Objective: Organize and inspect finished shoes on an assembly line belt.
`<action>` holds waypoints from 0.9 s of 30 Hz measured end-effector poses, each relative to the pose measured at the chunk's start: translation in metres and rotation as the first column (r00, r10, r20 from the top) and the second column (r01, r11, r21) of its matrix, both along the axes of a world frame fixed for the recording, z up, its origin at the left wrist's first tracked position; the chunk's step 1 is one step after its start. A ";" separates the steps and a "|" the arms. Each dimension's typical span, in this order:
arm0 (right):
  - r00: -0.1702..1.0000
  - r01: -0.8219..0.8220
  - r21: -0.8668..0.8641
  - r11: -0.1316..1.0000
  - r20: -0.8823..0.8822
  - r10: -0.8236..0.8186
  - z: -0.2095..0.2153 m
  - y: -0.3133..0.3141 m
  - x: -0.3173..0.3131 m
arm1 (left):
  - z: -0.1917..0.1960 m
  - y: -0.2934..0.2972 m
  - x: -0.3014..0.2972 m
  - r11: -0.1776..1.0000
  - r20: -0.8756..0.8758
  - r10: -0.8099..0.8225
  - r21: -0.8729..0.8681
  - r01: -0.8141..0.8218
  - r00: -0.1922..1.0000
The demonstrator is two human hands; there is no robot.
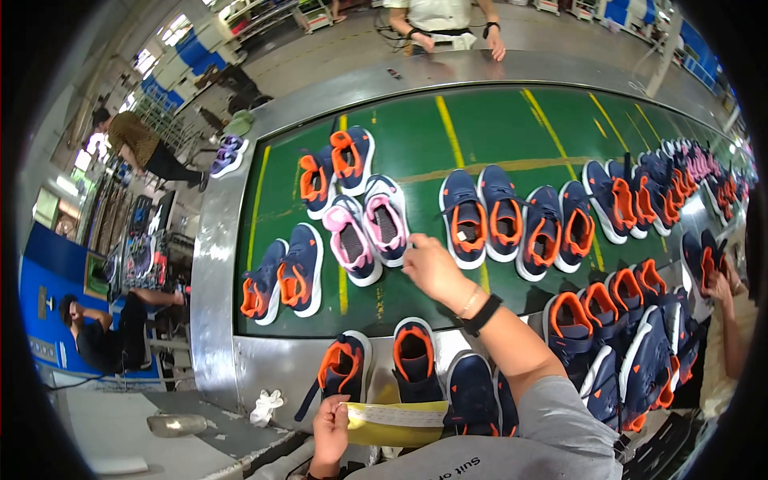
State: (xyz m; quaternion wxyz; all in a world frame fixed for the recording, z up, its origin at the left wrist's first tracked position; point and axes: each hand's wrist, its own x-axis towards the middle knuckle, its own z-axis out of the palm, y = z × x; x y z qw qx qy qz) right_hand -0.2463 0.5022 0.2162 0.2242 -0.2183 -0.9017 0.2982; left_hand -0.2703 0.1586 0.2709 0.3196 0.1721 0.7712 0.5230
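My left hand, low in the head view, pinches the end of a yellow strip with a white printed band along its upper edge. My right hand reaches over the green conveyor belt, fingers loosely bent and nothing visible in them. Its fingertips are beside a pair of grey, white and pink sneakers; whether they touch is unclear. Navy sneakers with orange linings stand just beyond that hand. Along the near metal ledge sit more navy sneakers, right beside the yellow strip.
Navy-and-orange pairs also stand at the belt's left, with a long row toward the far right. More sneakers are piled at my right. A co-worker's hand is at the right edge; another person stands across the belt. A white crumpled glove lies near-left.
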 end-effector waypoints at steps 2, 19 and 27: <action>0.976 -0.196 0.009 0.981 0.098 0.194 -0.005 -0.015 -0.035 | 0.000 0.004 -0.001 0.999 -0.015 0.029 -0.015 -0.030 0.999; 0.620 -0.777 0.190 0.599 0.070 0.782 0.112 -0.076 0.015 | -0.004 0.024 -0.051 0.951 0.384 -0.079 0.305 -0.046 0.920; 0.478 -0.874 0.241 0.422 0.266 0.837 0.166 -0.120 0.091 | -0.043 0.009 -0.048 0.768 0.698 -0.260 0.569 -0.295 0.668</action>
